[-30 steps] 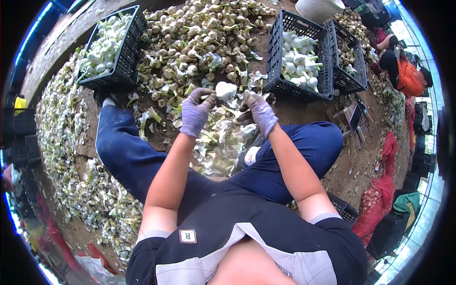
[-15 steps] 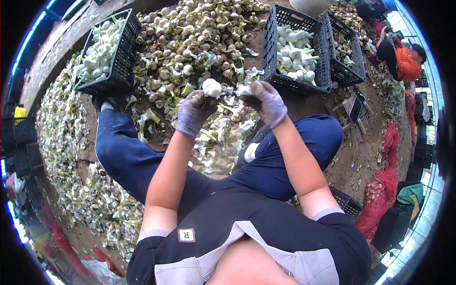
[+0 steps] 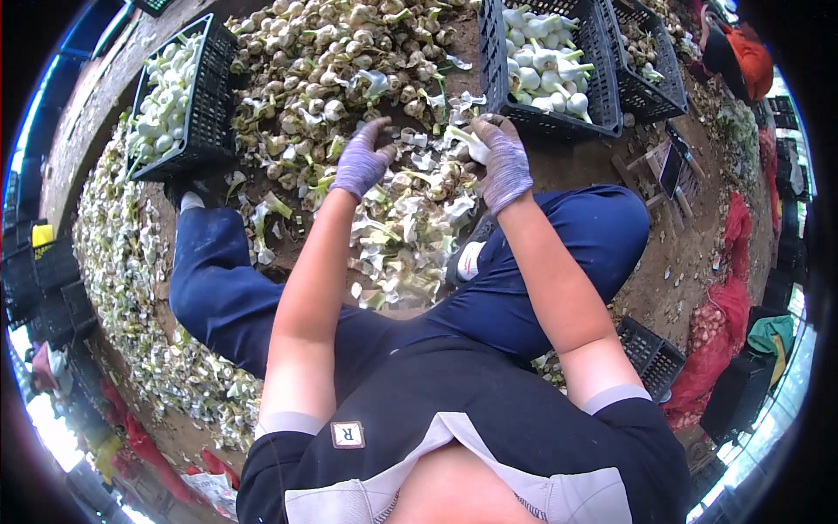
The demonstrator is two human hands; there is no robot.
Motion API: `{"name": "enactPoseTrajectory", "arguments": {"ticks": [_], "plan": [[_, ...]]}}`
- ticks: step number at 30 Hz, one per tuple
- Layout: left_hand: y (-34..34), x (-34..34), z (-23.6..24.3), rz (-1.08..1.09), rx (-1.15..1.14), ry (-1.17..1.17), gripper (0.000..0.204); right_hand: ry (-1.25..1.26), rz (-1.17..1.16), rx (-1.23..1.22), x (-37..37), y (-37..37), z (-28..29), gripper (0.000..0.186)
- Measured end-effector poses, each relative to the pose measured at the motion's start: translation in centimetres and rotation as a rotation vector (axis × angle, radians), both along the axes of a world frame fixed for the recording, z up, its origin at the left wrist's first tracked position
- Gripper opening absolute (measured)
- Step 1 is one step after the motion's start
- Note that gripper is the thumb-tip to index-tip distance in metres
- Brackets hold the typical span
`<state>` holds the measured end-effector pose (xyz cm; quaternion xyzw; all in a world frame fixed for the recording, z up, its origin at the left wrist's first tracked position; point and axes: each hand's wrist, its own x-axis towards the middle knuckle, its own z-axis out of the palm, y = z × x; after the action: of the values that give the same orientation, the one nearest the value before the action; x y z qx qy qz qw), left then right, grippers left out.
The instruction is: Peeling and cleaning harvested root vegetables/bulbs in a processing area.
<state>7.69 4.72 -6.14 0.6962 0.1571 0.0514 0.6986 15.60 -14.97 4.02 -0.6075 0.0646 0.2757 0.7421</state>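
Note:
My right hand (image 3: 504, 164), in a purple glove dirty at the fingers, is closed on a white peeled garlic bulb (image 3: 472, 144) with its stem pointing left. Opposite it, my left hand (image 3: 364, 162), gloved alike, has its fingers apart and nothing in them. Between and below the hands lies a heap of loose garlic skins and leaves (image 3: 406, 223). Just beyond them spreads a big pile of unpeeled garlic (image 3: 323, 65), brownish and dry.
Black crates of white garlic stand at the left (image 3: 214, 96) and right (image 3: 559, 124); another crate (image 3: 655, 112) beside the right one holds browner bulbs. A small wooden stool (image 3: 653, 170) and a red net sack (image 3: 711, 336) are to the right. Someone in orange (image 3: 749, 61) is at far right.
The white bulb that was in my left hand is gone from it, and those fingers have opened. My right hand has moved slightly up and right, its bulb now plainly seen. The view has shifted a little.

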Motion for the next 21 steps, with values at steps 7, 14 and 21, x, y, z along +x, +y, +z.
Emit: {"name": "enactPoseTrajectory", "arguments": {"ticks": [7,14,21], "plan": [[-11.1,-5.9,-9.0,-0.891,1.387,0.576,0.076,-0.016,0.104,-0.040,-1.5,0.0,-1.8,0.023],[-6.7,-6.6,-10.8,-0.702,0.851,0.712,0.043,0.054,0.157,-0.035,-1.8,0.1,-0.7,0.023],[8.5,-11.8,-9.9,-1.010,0.847,1.142,0.037,0.137,0.136,0.052,-2.0,0.7,-0.7,0.025]]}}
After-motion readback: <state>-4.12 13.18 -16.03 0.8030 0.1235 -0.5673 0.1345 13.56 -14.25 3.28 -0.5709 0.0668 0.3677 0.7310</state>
